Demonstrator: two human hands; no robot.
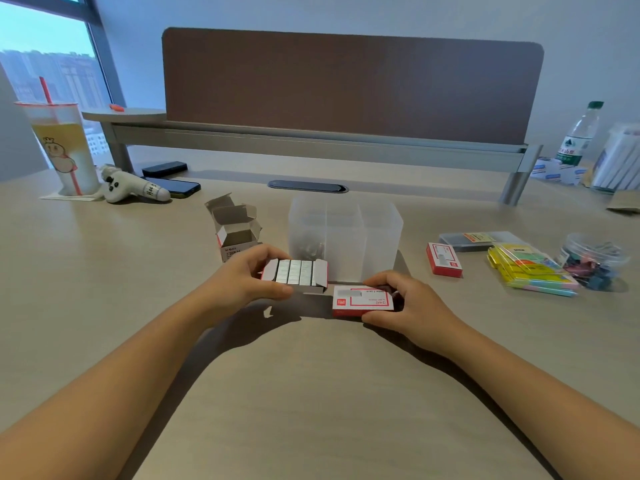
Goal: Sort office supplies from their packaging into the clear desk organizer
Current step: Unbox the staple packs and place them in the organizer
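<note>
On a beige tabletop (311,375), the left hand (242,277) is gripping an opened tray of staples (295,271) just before the clear desk organizer (346,233), while the right hand (405,303) is holding its red sleeve (362,301).

one head cam, looks fwd and down over the desk (104,271), close above both forearms.

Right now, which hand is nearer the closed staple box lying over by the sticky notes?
Right. The right hand is just left of that staple box; the left hand is farther left.
</note>
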